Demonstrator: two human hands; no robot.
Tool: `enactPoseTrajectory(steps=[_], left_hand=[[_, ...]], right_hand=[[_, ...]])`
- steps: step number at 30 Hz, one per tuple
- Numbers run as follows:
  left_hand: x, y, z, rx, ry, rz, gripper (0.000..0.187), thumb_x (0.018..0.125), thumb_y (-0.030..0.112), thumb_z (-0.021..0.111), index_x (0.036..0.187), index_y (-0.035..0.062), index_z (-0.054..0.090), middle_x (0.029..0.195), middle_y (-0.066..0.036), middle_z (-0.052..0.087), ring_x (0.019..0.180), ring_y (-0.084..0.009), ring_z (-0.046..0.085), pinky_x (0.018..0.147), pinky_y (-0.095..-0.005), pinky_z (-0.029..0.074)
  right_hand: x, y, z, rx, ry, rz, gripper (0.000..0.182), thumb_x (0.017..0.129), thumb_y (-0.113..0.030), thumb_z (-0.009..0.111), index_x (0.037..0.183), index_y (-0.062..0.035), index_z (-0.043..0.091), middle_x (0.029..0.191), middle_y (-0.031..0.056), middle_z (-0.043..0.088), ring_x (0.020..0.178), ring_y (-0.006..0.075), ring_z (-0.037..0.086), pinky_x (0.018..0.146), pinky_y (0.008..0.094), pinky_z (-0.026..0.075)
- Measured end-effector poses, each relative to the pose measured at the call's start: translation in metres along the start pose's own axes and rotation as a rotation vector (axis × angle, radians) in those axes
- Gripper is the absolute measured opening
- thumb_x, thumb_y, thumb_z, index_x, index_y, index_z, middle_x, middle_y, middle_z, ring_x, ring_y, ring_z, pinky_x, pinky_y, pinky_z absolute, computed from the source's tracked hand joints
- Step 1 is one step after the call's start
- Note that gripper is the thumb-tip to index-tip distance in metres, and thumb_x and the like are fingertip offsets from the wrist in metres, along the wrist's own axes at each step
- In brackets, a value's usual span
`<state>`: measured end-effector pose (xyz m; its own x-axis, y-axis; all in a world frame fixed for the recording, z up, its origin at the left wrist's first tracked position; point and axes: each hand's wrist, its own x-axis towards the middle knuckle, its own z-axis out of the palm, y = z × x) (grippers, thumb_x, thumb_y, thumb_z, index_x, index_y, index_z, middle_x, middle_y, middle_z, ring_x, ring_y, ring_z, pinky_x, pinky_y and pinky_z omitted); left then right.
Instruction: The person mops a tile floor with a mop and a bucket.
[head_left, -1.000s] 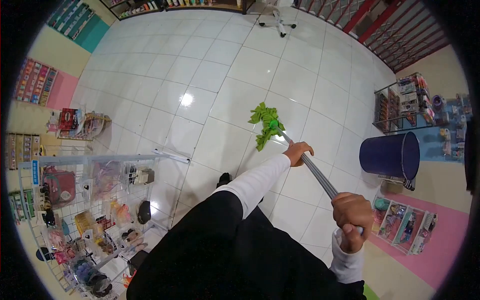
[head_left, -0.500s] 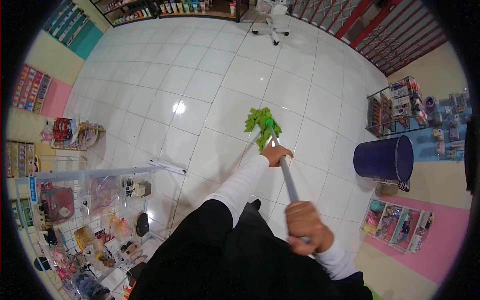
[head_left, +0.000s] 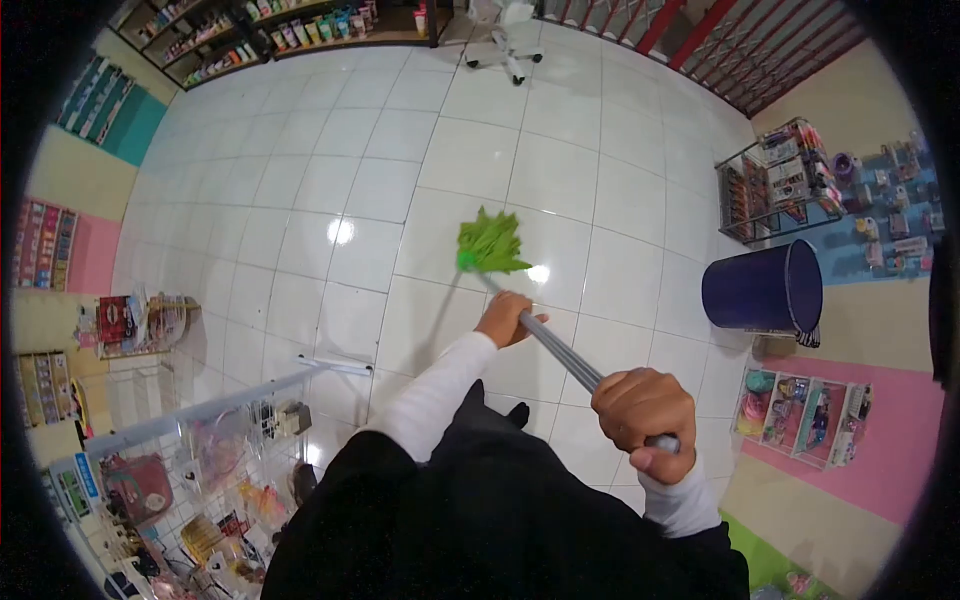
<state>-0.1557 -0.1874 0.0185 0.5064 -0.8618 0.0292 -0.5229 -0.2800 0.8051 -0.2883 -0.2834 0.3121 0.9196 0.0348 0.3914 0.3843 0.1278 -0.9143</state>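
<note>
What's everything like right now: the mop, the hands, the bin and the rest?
Mop head, fanned out
Mop handle, slanted
Left hand, closed around mop handle
Right hand, closed around mop handle, higher up
Purple bin, upright
Tiled floor, shiny; wetness unclear
Red folding gate, drawn across

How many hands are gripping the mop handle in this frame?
2. The left hand wraps the mop handle lower down, near the green mop head; the right hand grips it by its upper end. Both are plainly visible.
</note>
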Motion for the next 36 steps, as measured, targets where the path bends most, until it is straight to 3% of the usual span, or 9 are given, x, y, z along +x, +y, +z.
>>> enactPoseTrajectory(steps=[5, 6, 8, 18, 23, 27, 28, 30, 36], left_hand=[[-0.046, -0.015, -0.026, 0.2, -0.083, -0.15, 0.034, 0.076, 0.035, 0.061, 0.054, 0.0108, 0.05, 0.062, -0.008, 0.055, 0.072, -0.0288, 0.054, 0.066, -0.0444, 0.037], [-0.057, -0.02, -0.028, 0.205, 0.039, -0.076, 0.033, 0.076, 0.03, 0.062, 0.053, 0.0089, 0.052, 0.059, -0.012, 0.055, 0.064, -0.0335, 0.054, 0.059, -0.0437, 0.036], [-0.068, -0.037, -0.032, 0.301, -0.177, -0.218, 0.025, 0.075, 0.031, 0.063, 0.062, 0.0104, 0.059, 0.065, -0.011, 0.057, 0.071, -0.0319, 0.056, 0.067, -0.0436, 0.039], [-0.034, -0.057, 0.021, 0.466, -0.428, -0.513, 0.014, 0.064, 0.029, 0.059, 0.07, 0.0172, 0.064, 0.082, -0.006, 0.063, 0.085, -0.0288, 0.058, 0.075, -0.0468, 0.041], [0.026, -0.014, 0.105, 0.385, -0.322, -0.376, 0.015, 0.061, 0.026, 0.06, 0.068, 0.0135, 0.063, 0.077, -0.01, 0.061, 0.08, -0.0313, 0.057, 0.071, -0.0447, 0.043], [0.106, 0.052, 0.17, 0.091, -0.021, -0.154, 0.015, 0.06, 0.022, 0.062, 0.06, 0.0074, 0.058, 0.072, -0.014, 0.059, 0.075, -0.0357, 0.056, 0.069, -0.0445, 0.045], [0.134, 0.073, 0.177, 0.144, -0.212, -0.202, 0.015, 0.059, 0.02, 0.064, 0.062, 0.0058, 0.058, 0.072, -0.015, 0.058, 0.075, -0.0357, 0.056, 0.069, -0.0443, 0.045], [0.167, 0.096, 0.205, 0.042, -0.046, -0.01, 0.017, 0.059, 0.016, 0.066, 0.063, 0.0041, 0.054, 0.07, -0.015, 0.057, 0.069, -0.0361, 0.055, 0.064, -0.0419, 0.044], [0.271, 0.154, 0.251, -0.079, -0.043, 0.144, 0.021, 0.063, 0.01, 0.064, 0.057, 0.0059, 0.044, 0.059, -0.013, 0.049, 0.062, -0.035, 0.051, 0.055, -0.0402, 0.04]], right_hand=[[0.005, 0.007, -0.004, 0.177, 0.106, 0.077, 0.035, 0.07, -0.023, 0.054, 0.048, -0.0039, 0.035, 0.045, 0.0072, 0.037, 0.04, 0.0232, 0.038, 0.048, 0.0346, 0.033], [0.003, 0.012, -0.005, 0.204, 0.119, 0.097, 0.036, 0.07, -0.024, 0.054, 0.048, -0.0035, 0.034, 0.045, 0.0075, 0.037, 0.04, 0.0235, 0.038, 0.049, 0.0348, 0.033], [-0.008, 0.033, -0.006, 0.241, 0.173, 0.085, 0.037, 0.07, -0.024, 0.052, 0.047, -0.003, 0.033, 0.043, 0.008, 0.035, 0.04, 0.0225, 0.036, 0.049, 0.0341, 0.032], [-0.079, 0.079, -0.099, 0.23, 0.233, 0.189, 0.029, 0.068, -0.017, 0.044, 0.045, -0.0026, 0.033, 0.043, 0.0081, 0.036, 0.041, 0.0202, 0.035, 0.05, 0.0327, 0.033], [-0.107, 0.031, -0.196, 0.203, 0.223, 0.175, 0.026, 0.071, -0.011, 0.043, 0.05, 0.0, 0.033, 0.048, 0.0097, 0.039, 0.044, 0.0204, 0.037, 0.047, 0.0322, 0.032], [-0.123, -0.023, -0.277, 0.119, 0.322, 0.128, 0.029, 0.071, -0.014, 0.044, 0.048, -0.0006, 0.032, 0.046, 0.0094, 0.037, 0.041, 0.0206, 0.036, 0.047, 0.0324, 0.032], [-0.124, -0.038, -0.293, 0.099, 0.346, 0.123, 0.03, 0.07, -0.016, 0.045, 0.048, -0.001, 0.032, 0.045, 0.0091, 0.037, 0.04, 0.0206, 0.035, 0.046, 0.0326, 0.032], [-0.125, -0.07, -0.317, 0.032, 0.398, 0.148, 0.031, 0.069, -0.018, 0.046, 0.047, -0.0014, 0.032, 0.044, 0.0084, 0.035, 0.039, 0.0208, 0.035, 0.046, 0.0332, 0.032], [-0.122, -0.117, -0.36, -0.173, 0.464, 0.124, 0.028, 0.066, -0.017, 0.046, 0.047, -0.0015, 0.033, 0.044, 0.0086, 0.035, 0.038, 0.0224, 0.034, 0.046, 0.034, 0.032]])
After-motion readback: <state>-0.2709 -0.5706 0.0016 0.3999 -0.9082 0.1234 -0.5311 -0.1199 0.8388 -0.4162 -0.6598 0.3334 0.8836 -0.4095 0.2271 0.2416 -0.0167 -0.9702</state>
